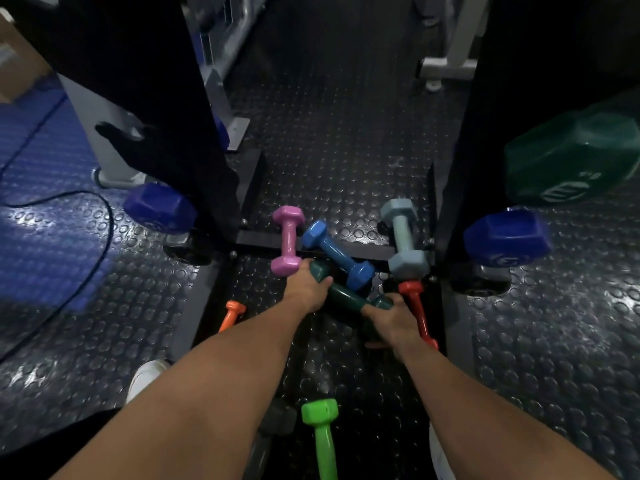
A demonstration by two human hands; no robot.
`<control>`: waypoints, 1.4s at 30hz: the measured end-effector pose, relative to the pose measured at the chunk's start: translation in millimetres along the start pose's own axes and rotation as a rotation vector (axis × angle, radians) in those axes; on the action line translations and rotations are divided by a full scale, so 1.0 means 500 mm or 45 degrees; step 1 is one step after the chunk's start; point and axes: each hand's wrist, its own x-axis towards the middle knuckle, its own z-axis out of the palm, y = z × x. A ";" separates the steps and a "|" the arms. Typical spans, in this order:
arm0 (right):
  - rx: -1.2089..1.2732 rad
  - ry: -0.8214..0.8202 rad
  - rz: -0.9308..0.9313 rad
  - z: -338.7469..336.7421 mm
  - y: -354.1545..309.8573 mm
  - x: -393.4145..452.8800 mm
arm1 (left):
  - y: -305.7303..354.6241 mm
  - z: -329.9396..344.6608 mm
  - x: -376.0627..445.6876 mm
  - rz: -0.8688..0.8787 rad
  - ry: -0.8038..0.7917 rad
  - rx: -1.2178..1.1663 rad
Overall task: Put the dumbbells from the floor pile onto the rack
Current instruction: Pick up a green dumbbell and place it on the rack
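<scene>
A dark green dumbbell is seen at the middle of the floor pile, lying slantwise on the studded floor between the two black uprights of the rack. One end of it is gripped by the left hand, with the thumb curled over the handle; the other end is gripped by the right hand, whose fingers are wrapped round the head.

Around it, five more small dumbbells are counted in the pile. One pink dumbbell is touched by the left hand's knuckles and lies across the rack's base bar. One blue dumbbell is laid just behind the green one, touching it. One grey dumbbell is set against the right upright. One red dumbbell is partly hidden beneath the right hand. One orange dumbbell is found apart, to the left.

Nearer the camera, one lime dumbbell is seen between the forearms, beside a dark one that is too dim to be made out.

On the rack, two purple heads are shown low at either side, and one large green head higher on the right.

One black cable is trailed over the floor at the left.
</scene>
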 end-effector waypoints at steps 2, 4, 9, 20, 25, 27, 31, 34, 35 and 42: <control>0.057 -0.012 -0.005 0.001 0.001 0.001 | -0.001 -0.001 -0.001 0.017 -0.009 -0.031; 0.067 -0.011 -0.022 0.004 0.003 -0.001 | -0.007 -0.001 -0.006 0.035 -0.010 -0.071; -0.035 -0.007 -0.082 0.001 0.009 -0.018 | -0.025 -0.011 -0.033 0.017 0.034 -0.077; 0.022 0.032 -0.275 0.034 -0.081 -0.163 | -0.019 -0.181 -0.150 0.199 0.210 -0.151; -0.074 0.050 -0.385 0.063 -0.141 -0.259 | -0.035 -0.281 -0.213 0.249 0.334 -0.154; -0.032 -0.009 -0.407 0.070 -0.169 -0.301 | -0.041 -0.316 -0.235 0.259 0.383 -0.148; 0.000 -0.112 -0.513 0.098 -0.230 -0.386 | -0.062 -0.406 -0.291 0.310 0.533 -0.132; 0.034 -0.177 -0.587 0.127 -0.273 -0.432 | -0.072 -0.475 -0.323 0.335 0.628 -0.138; 0.064 -0.205 -0.608 0.139 -0.288 -0.445 | -0.072 -0.501 -0.335 0.347 0.660 -0.137; 0.300 -0.370 -0.668 0.238 -0.399 -0.526 | -0.079 -0.701 -0.330 0.403 0.773 -0.057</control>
